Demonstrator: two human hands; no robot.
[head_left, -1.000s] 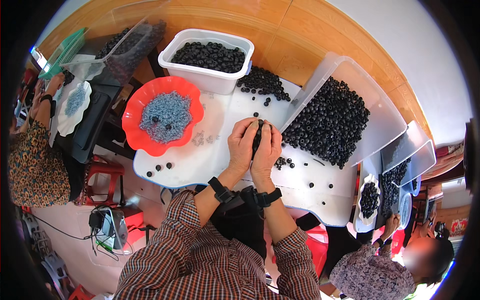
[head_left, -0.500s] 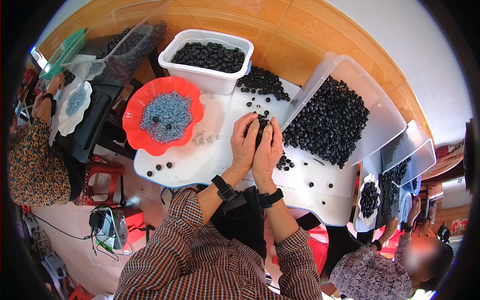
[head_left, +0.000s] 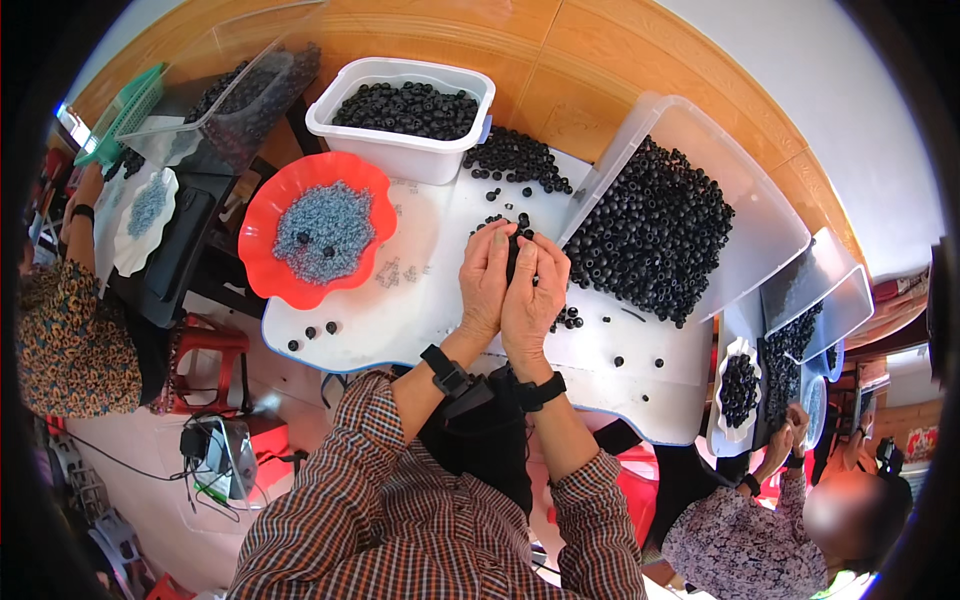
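Over the white tabletop (head_left: 400,330), my left hand (head_left: 485,285) and my right hand (head_left: 535,300) are cupped together with their fingers curled in. Between them I hold a handful of small round black pieces (head_left: 514,258), partly hidden by the fingers; some show holes like beads. A few more black pieces (head_left: 523,219) lie just beyond my fingertips. To the right of my hands, a clear plastic bin (head_left: 755,225) tilts toward me, with a big heap of the same black pieces (head_left: 655,235) spread at its mouth.
A red wavy-edged bowl (head_left: 258,245) of small clear-blue pieces stands left, a white tub (head_left: 390,158) of black pieces behind it. A loose black pile (head_left: 515,160) lies beside the tub. Co-workers sit left (head_left: 75,340) and right (head_left: 745,540). A red stool (head_left: 208,355) stands at lower left.
My hands stay cupped together, and more black pieces show beside my left fingertips. The whole view has shifted slightly. The right co-worker's hands have come together.
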